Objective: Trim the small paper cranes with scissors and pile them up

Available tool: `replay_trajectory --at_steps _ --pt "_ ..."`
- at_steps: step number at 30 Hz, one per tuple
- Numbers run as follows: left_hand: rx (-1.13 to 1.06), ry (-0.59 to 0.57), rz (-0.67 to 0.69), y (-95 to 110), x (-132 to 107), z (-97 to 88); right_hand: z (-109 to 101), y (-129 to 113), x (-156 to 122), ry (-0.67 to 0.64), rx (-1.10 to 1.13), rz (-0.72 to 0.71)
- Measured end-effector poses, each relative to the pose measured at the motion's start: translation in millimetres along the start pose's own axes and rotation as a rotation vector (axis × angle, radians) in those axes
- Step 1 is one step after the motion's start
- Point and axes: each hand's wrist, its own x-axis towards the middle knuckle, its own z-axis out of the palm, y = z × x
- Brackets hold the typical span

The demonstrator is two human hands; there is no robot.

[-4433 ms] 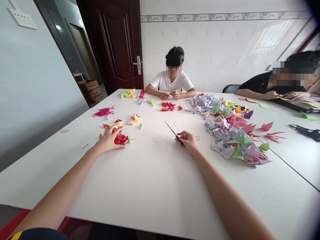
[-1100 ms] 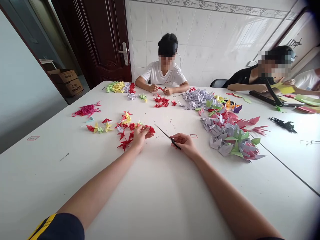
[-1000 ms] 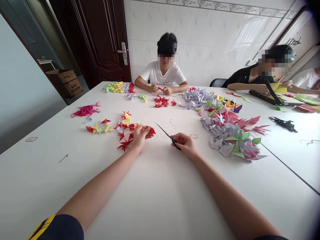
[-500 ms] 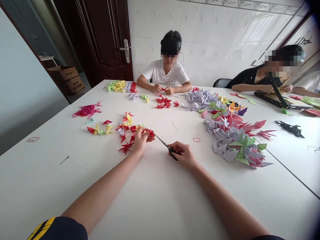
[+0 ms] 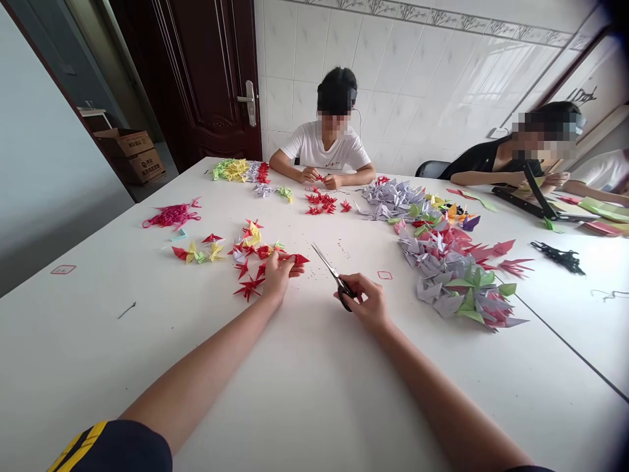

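Observation:
My left hand [image 5: 279, 276] pinches a small red paper crane [image 5: 295, 259] at the edge of a loose scatter of red and yellow origami cranes [image 5: 249, 252]. My right hand [image 5: 365, 301] grips black-handled scissors [image 5: 334, 275] by the handles, and the thin steel blades point up and to the left, a little apart. The scissor tips are close to the red crane but do not touch it. Tiny paper bits dot the white table [image 5: 147, 367] between my hands. To the right of my right hand lies a large heap of lilac, green and pink cranes [image 5: 457, 278].
Smaller crane groups and a pink strung tangle [image 5: 171, 215] lie further along the table. A person in a white T-shirt [image 5: 327, 147] sits opposite, hands at a red crane. A person in black [image 5: 496, 167] works at the right beside a black-edged board [image 5: 528, 196].
The scissors have swung up, tips now higher and turned toward the red crane, with the blades wider apart. My left hand still has the crane. The view has shifted slightly.

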Motion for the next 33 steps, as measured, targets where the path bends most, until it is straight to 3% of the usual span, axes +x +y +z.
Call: replay_trajectory --at_steps 8,19,26,33 --pt "0.038 -0.053 0.03 -3 0 2.1 2 12 2 -0.15 -0.116 0.001" --pt "0.007 -0.067 -0.017 3 -3 3.8 2 11 3 -0.156 -0.111 0.009" --pt "0.065 -0.169 -0.016 4 -2 1.9 1 13 3 -0.147 -0.072 0.07" --pt "0.072 -0.183 0.007 1 0 -0.1 0 12 4 -0.169 -0.051 0.045"
